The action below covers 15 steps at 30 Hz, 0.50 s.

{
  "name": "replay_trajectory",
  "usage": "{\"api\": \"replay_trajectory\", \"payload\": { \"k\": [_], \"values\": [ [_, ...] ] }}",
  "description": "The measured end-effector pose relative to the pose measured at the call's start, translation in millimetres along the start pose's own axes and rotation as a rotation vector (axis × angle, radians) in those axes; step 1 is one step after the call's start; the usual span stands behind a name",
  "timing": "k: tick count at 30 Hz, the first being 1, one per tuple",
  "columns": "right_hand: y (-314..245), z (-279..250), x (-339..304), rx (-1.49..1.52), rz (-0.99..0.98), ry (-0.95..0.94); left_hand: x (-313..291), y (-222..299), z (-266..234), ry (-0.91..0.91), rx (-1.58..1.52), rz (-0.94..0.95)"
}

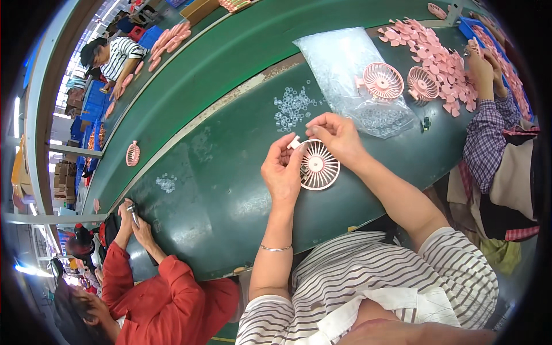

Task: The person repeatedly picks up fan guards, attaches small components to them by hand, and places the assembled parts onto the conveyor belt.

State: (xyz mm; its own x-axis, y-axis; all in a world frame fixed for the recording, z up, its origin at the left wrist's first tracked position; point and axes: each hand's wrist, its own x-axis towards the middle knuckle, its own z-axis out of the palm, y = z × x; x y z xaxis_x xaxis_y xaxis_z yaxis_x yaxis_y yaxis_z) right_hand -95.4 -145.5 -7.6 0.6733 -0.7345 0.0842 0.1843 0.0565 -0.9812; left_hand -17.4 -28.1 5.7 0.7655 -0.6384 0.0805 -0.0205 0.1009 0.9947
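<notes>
My left hand (283,171) grips a small round fan housing (319,165), pale with thin radial ribs, over the green table. Its short white neck (295,142) sticks out at the upper left, by my left fingertips. Just above the housing's rim, my right hand (339,138) has thumb and forefinger closed close to the neck; whatever lies between them is too small to make out. Beyond my hands lies a loose pile of small clear rings (293,107).
A clear bag of small parts (351,75) carries a pink fan housing (383,81); another pink housing (423,83) lies beside pink fan blades (431,52). A small circuit board (426,123) is at right. Co-workers sit on both sides. A green belt (230,69) runs behind.
</notes>
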Motion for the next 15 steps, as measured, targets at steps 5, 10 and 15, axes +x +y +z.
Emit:
{"api": "replay_trajectory", "payload": {
  "k": [5, 10, 15],
  "values": [
    [10, 2, -1, -0.082, -0.014, -0.064, 3, -2, -6, -0.009, -0.002, -0.106],
    [6, 4, -2, -0.160, -0.026, -0.071, 0, -4, -6, -0.022, -0.024, -0.093],
    [9, 1, 0, -0.107, -0.018, -0.058, -1, -12, -5, -0.021, -0.073, -0.024]
  ]
}}
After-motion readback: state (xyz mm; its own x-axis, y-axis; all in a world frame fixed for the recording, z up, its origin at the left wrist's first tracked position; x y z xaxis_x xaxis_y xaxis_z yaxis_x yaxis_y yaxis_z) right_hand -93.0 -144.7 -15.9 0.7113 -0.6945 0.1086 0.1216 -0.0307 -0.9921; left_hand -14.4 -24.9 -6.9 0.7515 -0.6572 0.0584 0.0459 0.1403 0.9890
